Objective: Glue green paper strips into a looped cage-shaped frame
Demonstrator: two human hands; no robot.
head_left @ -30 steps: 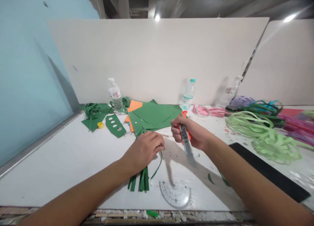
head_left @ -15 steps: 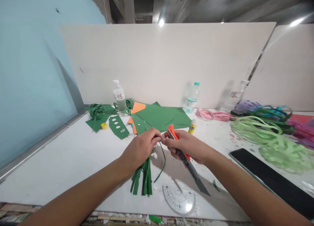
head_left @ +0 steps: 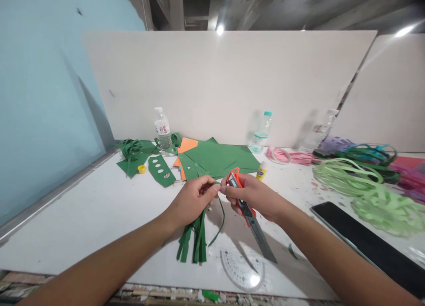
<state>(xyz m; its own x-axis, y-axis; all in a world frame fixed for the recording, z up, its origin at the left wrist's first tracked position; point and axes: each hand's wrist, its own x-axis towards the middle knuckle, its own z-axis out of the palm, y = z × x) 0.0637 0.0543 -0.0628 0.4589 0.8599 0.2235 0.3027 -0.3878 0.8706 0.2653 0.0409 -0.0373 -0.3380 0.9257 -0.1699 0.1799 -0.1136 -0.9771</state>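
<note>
Between my hands, a thin green paper strip curls down toward the table. My left hand pinches it near its upper end, thumb against fingers. My right hand is wrapped around an orange-and-black utility knife, its long blade extended and slanting down to the right, away from the strip. The right fingertips meet the left ones at the strip; whether they grip it too is hard to see. Below my left hand lies a bundle of green paper strips, its top hidden behind that hand. A clear protractor lies just below the blade.
Green paper sheets lie behind my hands, beside a glue stick. A phone and light-green strips are on the right. Bottles stand along the white panel. The table's front edge is close.
My left fingers have shifted and opened slightly around the strip's upper end. The knife has turned a little, its blade tip moving left and its shadow now crossing the protractor.
</note>
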